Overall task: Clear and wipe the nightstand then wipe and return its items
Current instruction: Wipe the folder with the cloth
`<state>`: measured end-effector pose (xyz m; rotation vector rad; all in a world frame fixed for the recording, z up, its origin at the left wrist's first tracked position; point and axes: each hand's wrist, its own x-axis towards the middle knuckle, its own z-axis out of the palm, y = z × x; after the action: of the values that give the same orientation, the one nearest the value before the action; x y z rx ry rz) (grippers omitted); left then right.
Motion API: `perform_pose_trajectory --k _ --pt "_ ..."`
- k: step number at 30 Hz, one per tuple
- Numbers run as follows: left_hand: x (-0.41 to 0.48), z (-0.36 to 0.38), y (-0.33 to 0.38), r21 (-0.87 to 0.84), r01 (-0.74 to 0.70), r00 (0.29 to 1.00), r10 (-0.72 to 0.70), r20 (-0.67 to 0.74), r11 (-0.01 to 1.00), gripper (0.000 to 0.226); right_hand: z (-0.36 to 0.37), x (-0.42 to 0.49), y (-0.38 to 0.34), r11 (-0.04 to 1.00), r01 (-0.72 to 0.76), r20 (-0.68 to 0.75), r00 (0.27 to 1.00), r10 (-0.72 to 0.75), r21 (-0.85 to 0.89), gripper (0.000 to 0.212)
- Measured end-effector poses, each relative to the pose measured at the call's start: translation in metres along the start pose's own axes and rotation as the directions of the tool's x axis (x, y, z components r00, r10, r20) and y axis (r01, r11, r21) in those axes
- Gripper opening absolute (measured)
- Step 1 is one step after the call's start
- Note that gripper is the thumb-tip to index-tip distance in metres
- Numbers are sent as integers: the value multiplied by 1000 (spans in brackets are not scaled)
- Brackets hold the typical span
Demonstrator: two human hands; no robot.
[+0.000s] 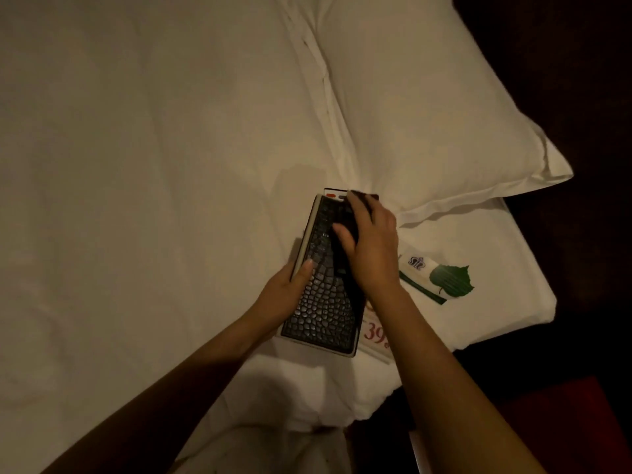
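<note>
A dark scaly-covered book (321,295) lies on the bed (136,165). The left hand (287,289) grips its left edge, thumb on the cover. The right hand (371,244) presses a dark cloth (345,230) onto its upper cover, fingers curled around it. A leaf-printed card (441,277) lies just right.

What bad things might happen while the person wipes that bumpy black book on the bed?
The book lies on a soft bed, steadied only by the left hand, so it might tip or slide as the right hand rubs with the dark cloth. It could also push the remote tucked under its far end.
</note>
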<state>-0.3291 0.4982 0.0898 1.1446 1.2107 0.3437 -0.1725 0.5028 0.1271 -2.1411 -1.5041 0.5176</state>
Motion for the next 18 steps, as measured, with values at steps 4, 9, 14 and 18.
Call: perform_pose_trajectory --k 4,9,14,18 --pt "0 10 -15 -12 32 996 -33 -83 999 49 20 -16 7 999 40 43 998 -41 35 53" --pt "4 35 -33 85 93 988 -81 -133 992 30 48 -70 16 986 120 195 971 -141 118 52" --pt "13 70 -47 -81 199 957 -212 -200 977 47 43 -25 78 985 -18 197 980 -17 173 52" --pt "26 92 -42 -67 254 938 -263 -228 965 45 39 -11 103 972 -109 154 985 77 210 53"
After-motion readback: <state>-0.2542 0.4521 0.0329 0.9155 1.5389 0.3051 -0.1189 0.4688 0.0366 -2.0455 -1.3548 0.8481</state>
